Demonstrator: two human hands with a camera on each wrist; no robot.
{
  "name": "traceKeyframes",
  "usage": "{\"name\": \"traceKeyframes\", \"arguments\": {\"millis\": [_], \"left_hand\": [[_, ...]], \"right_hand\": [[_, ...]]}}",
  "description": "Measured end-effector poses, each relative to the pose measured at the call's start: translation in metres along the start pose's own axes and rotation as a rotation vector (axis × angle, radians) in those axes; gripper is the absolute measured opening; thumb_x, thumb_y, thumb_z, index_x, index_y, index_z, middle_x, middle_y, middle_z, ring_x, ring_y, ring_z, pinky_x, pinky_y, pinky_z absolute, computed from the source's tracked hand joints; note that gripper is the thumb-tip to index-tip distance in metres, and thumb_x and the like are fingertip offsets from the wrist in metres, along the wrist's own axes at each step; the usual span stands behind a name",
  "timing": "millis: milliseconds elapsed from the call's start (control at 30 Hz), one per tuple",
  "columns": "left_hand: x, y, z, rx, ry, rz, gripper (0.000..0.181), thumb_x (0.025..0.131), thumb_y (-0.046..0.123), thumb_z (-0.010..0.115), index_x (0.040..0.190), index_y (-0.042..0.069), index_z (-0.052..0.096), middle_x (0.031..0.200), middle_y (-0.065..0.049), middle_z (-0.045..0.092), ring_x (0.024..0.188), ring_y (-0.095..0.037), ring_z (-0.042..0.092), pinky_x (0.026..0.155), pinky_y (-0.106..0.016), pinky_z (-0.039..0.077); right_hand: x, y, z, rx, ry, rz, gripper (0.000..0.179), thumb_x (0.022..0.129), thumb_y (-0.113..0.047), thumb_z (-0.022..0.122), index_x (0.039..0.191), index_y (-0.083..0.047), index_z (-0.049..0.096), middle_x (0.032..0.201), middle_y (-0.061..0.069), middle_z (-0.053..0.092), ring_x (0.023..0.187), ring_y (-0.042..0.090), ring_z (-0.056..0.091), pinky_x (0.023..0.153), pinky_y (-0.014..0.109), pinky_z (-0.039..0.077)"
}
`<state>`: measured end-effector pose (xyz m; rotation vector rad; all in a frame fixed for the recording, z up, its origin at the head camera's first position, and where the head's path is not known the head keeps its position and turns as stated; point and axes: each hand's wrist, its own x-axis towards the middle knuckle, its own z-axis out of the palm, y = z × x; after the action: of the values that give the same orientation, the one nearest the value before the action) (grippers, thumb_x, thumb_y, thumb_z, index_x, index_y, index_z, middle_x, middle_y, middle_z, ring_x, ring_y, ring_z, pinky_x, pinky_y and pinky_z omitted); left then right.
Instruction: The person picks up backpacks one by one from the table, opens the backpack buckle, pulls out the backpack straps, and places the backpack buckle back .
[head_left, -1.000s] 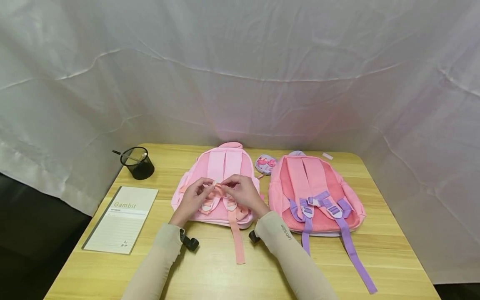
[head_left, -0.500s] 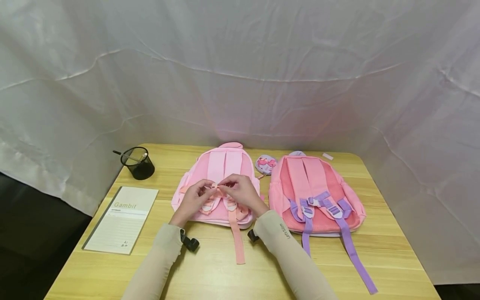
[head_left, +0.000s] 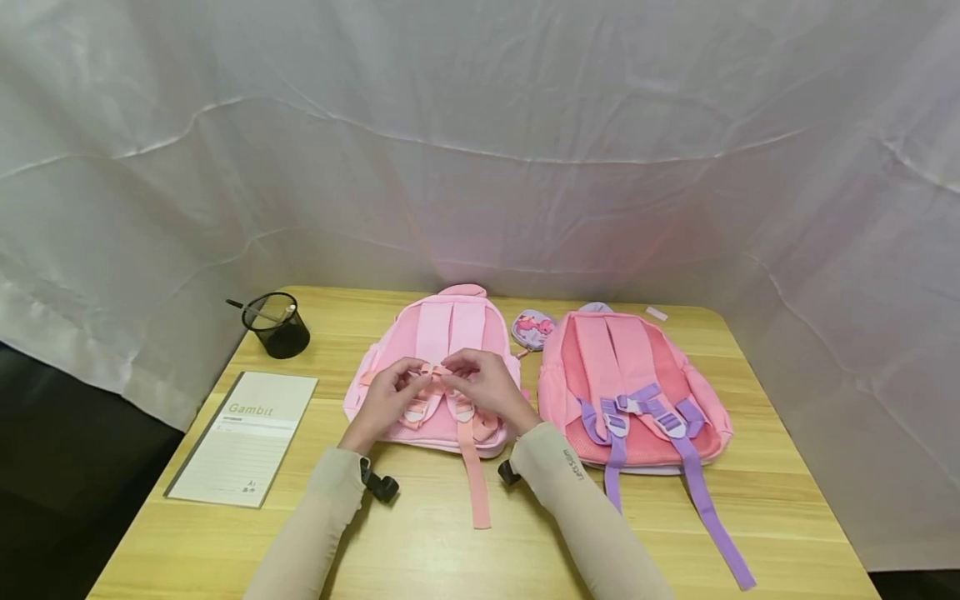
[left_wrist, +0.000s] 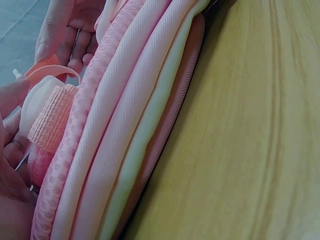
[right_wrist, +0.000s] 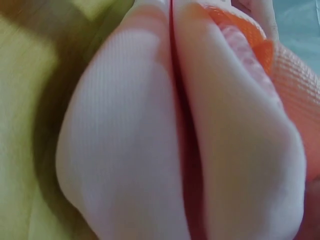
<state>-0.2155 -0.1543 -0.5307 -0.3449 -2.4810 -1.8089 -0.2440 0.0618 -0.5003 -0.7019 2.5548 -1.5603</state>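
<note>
A light pink backpack (head_left: 450, 325) lies on the table with its shoulder straps facing up. Both hands are over its lower middle, fingertips close together. With thumb and fingers, my left hand (head_left: 382, 404) pinches one side of a peach chest strap (head_left: 437, 372) that has a small whitish buckle. My right hand (head_left: 487, 387) pinches the other side of that strap. In the left wrist view, fingers of both hands surround a peach webbing loop (left_wrist: 52, 70) and a white plastic adjuster (left_wrist: 37, 107). The backpack's side (right_wrist: 125, 125) fills most of the right wrist view.
A second pink backpack (head_left: 652, 350) with purple straps (head_left: 708, 508) lies to the right, beside a small printed pouch (head_left: 533, 330). On the left are a notebook (head_left: 243, 442) and a black mesh pen cup (head_left: 285, 337). A grey curtain (head_left: 480, 150) stands behind the table.
Both hands stay nearly in place over the light pink backpack. Between the fingertips, the peach strap and its whitish buckle have shifted slightly and now lie more level across the gap.
</note>
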Motion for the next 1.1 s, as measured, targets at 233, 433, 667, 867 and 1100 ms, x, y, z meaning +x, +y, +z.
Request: {"name": "traceKeyframes", "arguments": {"millis": [233, 433, 667, 867, 1100], "left_hand": [[0.000, -0.001, 0.001, 0.001, -0.018, 0.017, 0.024, 0.100, 0.021, 0.070, 0.120, 0.008, 0.071, 0.085, -0.013, 0.061, 0.071, -0.010, 0.053, 0.062, -0.020, 0.044], [0.000, 0.000, 0.001, 0.059, -0.026, 0.002, 0.026, 0.102, 0.018, 0.068, 0.123, 0.005, 0.069, 0.085, -0.012, 0.061, 0.073, -0.012, 0.052, 0.065, -0.021, 0.043], [-0.007, 0.027, -0.001, 0.030, -0.035, -0.010, 0.024, 0.102, 0.015, 0.066, 0.121, 0.001, 0.068, 0.091, -0.023, 0.064, 0.074, -0.015, 0.054, 0.066, -0.021, 0.044], [-0.008, 0.029, 0.000, 0.024, -0.015, 0.000, 0.023, 0.102, 0.015, 0.067, 0.120, 0.002, 0.069, 0.087, -0.015, 0.062, 0.073, -0.009, 0.052, 0.065, -0.021, 0.043], [0.000, -0.001, 0.002, 0.025, -0.012, 0.022, 0.023, 0.100, 0.026, 0.070, 0.118, 0.011, 0.072, 0.085, -0.009, 0.061, 0.073, -0.012, 0.053, 0.065, -0.022, 0.044]], "right_hand": [[0.000, -0.001, 0.001, 0.019, 0.014, 0.013, 0.024, 0.094, -0.018, 0.078, 0.116, -0.009, 0.075, 0.103, 0.004, 0.077, 0.093, 0.013, 0.071, 0.082, 0.026, 0.058], [0.003, 0.000, 0.002, 0.020, 0.007, -0.007, 0.024, 0.095, -0.022, 0.077, 0.115, -0.008, 0.075, 0.102, 0.004, 0.077, 0.092, 0.013, 0.071, 0.080, 0.026, 0.058], [0.001, 0.002, 0.000, 0.010, 0.007, -0.011, 0.024, 0.093, -0.021, 0.079, 0.114, -0.010, 0.076, 0.102, 0.003, 0.077, 0.092, 0.012, 0.070, 0.083, 0.027, 0.058], [0.000, 0.002, -0.002, 0.002, 0.010, 0.007, 0.022, 0.093, -0.018, 0.079, 0.113, -0.011, 0.077, 0.102, 0.001, 0.078, 0.094, 0.012, 0.070, 0.086, 0.029, 0.057], [0.000, 0.000, -0.001, 0.002, 0.027, 0.029, 0.019, 0.094, -0.019, 0.079, 0.111, -0.012, 0.077, 0.101, 0.001, 0.078, 0.091, 0.011, 0.070, 0.078, 0.025, 0.058]]}}
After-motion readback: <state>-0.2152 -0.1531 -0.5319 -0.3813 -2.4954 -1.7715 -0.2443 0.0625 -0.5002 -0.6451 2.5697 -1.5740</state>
